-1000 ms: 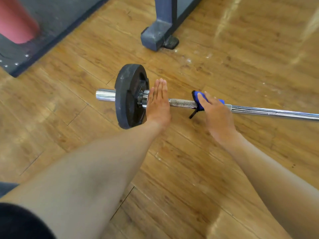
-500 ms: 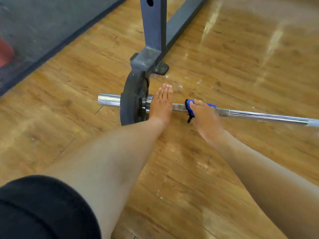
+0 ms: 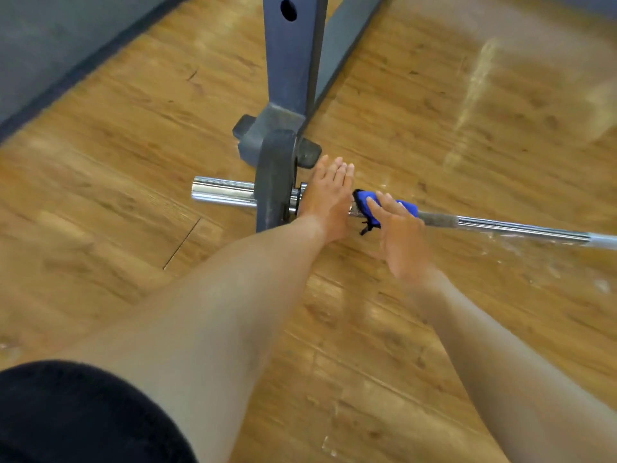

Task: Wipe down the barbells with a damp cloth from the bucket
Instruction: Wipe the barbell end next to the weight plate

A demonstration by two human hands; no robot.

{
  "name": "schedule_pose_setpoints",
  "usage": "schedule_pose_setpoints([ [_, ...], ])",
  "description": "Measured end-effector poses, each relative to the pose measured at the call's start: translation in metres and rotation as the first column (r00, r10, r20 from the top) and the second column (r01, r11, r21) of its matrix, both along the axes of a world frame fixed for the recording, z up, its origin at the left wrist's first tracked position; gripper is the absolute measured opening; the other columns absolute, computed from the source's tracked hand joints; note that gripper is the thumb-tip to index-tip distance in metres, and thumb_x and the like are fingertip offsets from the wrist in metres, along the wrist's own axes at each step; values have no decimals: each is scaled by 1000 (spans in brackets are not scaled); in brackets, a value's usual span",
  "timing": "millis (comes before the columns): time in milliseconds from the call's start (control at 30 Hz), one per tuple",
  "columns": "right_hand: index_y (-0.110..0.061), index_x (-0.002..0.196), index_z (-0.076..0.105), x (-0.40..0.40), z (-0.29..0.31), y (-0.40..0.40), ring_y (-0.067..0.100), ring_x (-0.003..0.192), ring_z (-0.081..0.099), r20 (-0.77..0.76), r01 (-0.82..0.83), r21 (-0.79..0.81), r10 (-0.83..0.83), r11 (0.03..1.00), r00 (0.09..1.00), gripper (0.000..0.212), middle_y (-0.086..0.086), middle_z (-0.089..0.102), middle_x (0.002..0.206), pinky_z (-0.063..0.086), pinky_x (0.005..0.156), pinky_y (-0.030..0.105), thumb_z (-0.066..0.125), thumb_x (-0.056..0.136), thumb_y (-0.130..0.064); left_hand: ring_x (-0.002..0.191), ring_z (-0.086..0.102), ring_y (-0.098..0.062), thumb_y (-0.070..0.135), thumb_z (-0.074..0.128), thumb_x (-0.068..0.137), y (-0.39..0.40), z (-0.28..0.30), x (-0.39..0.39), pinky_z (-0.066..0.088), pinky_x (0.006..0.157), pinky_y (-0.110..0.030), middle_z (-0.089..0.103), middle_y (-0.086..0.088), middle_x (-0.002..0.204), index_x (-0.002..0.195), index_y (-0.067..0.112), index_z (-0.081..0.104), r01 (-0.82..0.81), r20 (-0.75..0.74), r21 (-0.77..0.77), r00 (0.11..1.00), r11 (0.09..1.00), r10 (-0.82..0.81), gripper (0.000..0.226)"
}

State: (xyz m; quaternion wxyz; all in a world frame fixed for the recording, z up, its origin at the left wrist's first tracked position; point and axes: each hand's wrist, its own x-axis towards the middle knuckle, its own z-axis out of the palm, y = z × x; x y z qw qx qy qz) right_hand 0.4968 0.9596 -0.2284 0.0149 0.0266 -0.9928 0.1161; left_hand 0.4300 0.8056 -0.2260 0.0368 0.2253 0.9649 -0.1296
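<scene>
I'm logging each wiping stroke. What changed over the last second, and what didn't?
The right hand slid the blue cloth along the bar toward the plate, ending close beside the left hand. The view also shifted, bringing the rack post up behind the plate. Unchanged: the left hand lies flat on the bar next to the plate, and the right hand presses the cloth on the bar.

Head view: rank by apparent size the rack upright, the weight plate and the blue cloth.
1. rack upright
2. weight plate, seen edge-on, so it looks narrow
3. blue cloth, partly hidden under the right hand
</scene>
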Motion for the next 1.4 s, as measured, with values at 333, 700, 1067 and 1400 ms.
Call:
schedule_pose_setpoints([
  [333,-9,145,54,-8,21,20,29,145,40,99,111,-14,-109,994,989,66,8,44,157,41,113,45,46,86,20,158,3,-33,42,41,95,2,3,-23,1,124,-59,13,-16,169,161,0,4,36,109,13,993,999,-37,87],
  [700,-13,141,59,-19,14,-8,25,145,41,57,366,-112,-361,924,931,59,5,45,156,38,115,36,45,91,15,157,6,-38,53,44,99,14,4,-33,5,121,-66,15,-16,169,163,10,9,-47,183,-36,982,998,53,85],
  [1067,-10,140,59,-24,15,-9,26,146,39,22,268,-97,-267,959,963,58,9,46,155,38,112,37,46,90,17,155,13,-40,54,48,98,16,2,-36,9,121,-67,20,-17,167,163,11,10,-74,188,-21,979,997,77,87],
  [1400,-10,134,65,-19,-5,-18,26,140,47,-126,183,-243,-218,953,968,52,9,54,147,39,109,30,51,90,13,141,37,-39,48,54,90,21,7,-45,21,114,-68,51,-13,143,128,23,62,-145,283,-12,948,989,142,46],
])
